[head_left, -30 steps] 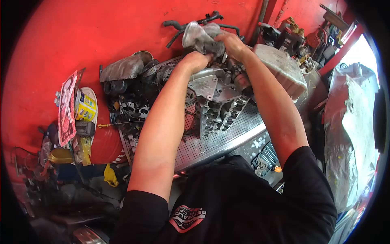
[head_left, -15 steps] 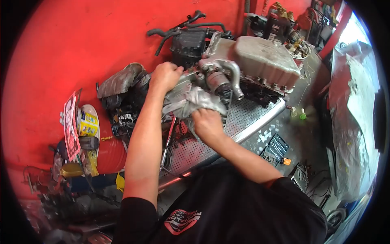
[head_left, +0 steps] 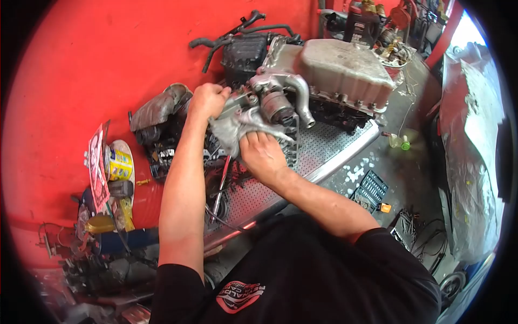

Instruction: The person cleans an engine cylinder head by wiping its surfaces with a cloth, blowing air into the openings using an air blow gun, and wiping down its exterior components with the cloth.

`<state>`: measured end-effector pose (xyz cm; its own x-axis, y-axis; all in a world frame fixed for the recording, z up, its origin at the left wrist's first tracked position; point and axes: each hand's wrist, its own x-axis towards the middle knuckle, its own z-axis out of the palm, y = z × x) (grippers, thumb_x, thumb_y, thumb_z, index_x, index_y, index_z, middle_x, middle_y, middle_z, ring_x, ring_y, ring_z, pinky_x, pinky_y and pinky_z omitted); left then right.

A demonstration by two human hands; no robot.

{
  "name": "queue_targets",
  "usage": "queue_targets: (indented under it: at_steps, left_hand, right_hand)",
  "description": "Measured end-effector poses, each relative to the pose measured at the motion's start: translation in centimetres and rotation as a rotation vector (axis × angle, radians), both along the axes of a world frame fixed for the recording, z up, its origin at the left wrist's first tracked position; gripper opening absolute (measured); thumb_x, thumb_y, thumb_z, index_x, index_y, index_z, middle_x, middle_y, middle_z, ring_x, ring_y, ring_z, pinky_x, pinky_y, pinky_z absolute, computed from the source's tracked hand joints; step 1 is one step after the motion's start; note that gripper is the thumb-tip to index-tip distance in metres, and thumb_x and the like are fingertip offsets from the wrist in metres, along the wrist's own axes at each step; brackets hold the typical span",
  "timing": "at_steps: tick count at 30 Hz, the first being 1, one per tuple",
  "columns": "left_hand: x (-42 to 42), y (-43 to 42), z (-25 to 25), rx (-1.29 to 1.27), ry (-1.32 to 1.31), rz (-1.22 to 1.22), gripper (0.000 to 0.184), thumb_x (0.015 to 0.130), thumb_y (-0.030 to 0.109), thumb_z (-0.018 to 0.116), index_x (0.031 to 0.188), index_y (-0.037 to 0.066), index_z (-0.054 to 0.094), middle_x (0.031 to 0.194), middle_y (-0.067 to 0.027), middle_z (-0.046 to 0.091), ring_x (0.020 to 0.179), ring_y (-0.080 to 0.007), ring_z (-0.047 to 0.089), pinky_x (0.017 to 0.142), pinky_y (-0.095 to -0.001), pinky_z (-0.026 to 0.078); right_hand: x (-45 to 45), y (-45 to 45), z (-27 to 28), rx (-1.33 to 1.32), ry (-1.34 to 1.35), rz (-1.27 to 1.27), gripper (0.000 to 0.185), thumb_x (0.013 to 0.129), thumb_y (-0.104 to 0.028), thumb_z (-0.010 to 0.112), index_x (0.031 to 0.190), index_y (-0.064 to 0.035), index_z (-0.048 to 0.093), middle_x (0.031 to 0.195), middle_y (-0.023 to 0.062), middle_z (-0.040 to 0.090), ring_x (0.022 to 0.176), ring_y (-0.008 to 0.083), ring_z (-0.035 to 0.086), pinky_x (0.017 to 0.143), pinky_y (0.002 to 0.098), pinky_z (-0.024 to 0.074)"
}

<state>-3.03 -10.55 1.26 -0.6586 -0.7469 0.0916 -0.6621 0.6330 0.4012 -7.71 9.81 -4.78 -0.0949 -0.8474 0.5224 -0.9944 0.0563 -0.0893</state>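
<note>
My left hand point(head_left: 208, 101) is closed on the upper left edge of a grey metal engine part point(head_left: 274, 105), its fingertips partly hidden behind the part. The part carries a cylindrical unit and a bent metal pipe point(head_left: 304, 97), and it is propped up over a perforated metal bench. Lower on the same part, my right hand point(head_left: 263, 157) presses a crumpled grey rag point(head_left: 229, 129) against the surface, fingers bent into the cloth. Just left and below the rag, a shiny metal bar point(head_left: 221, 186) slants down toward my body.
The perforated bench point(head_left: 329, 154) also bears a large metal oil pan point(head_left: 345, 67) and a black plastic housing point(head_left: 245, 56) with hoses. Dark engine parts point(head_left: 162, 116) crowd the left. A socket set point(head_left: 371, 189) lies on the floor. Plastic-wrapped bodywork point(head_left: 472, 162) stands at right.
My right hand and the rag have shifted left and slightly down across the engine part. The part looks a little more tilted; my left hand keeps its hold.
</note>
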Motion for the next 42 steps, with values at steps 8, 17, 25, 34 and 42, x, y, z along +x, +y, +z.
queue_targets:
  at_steps: [8,17,25,34,42]
  left_hand:
    - [0.0,2.1,1.8,-0.014,-0.027,0.05,0.035,0.088,0.038,0.06,0.091,0.006,0.073,0.088,-0.0247,0.067,0.087,-0.0401,0.065,0.079,-0.0461,0.05]
    - [0.4,3.4,1.5,-0.031,-0.011,0.084,0.032,0.088,0.037,0.061,0.092,0.008,0.074,0.085,-0.0224,0.068,0.085,-0.0392,0.066,0.078,-0.0445,0.051]
    - [0.9,4.8,1.2,-0.064,0.017,0.082,0.027,0.088,0.029,0.06,0.085,0.005,0.073,0.072,-0.0198,0.064,0.068,-0.0323,0.064,0.067,-0.0408,0.048]
    - [0.9,6.5,1.3,-0.113,0.046,0.096,0.024,0.087,0.025,0.063,0.083,0.003,0.072,0.06,-0.0187,0.057,0.049,-0.025,0.053,0.054,-0.0384,0.043]
    - [1.3,7.9,1.2,-0.128,0.079,0.079,0.023,0.086,0.024,0.066,0.083,0.001,0.07,0.066,-0.0193,0.061,0.055,-0.0255,0.059,0.056,-0.037,0.045]
  right_hand:
    - [-5.2,13.8,-10.6,0.051,-1.54,-0.266,0.028,0.076,0.005,0.05,0.101,0.0028,0.062,0.095,0.0139,0.066,0.084,0.0295,0.067,0.072,0.0416,0.0559]
    - [-8.5,4.8,-1.4,0.025,0.016,-0.077,0.024,0.075,-0.008,0.057,0.093,0.0046,0.066,0.104,0.0225,0.058,0.123,0.0443,0.045,0.112,0.0575,0.0252]
    - [-12.5,7.6,-3.4,-0.039,-0.005,0.457,0.017,0.076,-0.015,0.058,0.087,-0.0036,0.063,0.094,0.0129,0.057,0.113,0.0356,0.053,0.115,0.0535,0.0268]
    - [-16.8,18.5,-8.8,-0.214,-1.957,-0.05,0.028,0.09,-0.004,0.043,0.112,-0.0004,0.06,0.115,0.0108,0.062,0.102,0.0205,0.062,0.084,0.0318,0.0528]
    - [-14.0,4.9,1.4,-0.402,-0.686,0.273,0.056,0.077,0.0,0.054,0.132,0.0017,0.048,0.13,0.0207,0.051,0.128,0.0391,0.043,0.109,0.0431,0.0336]
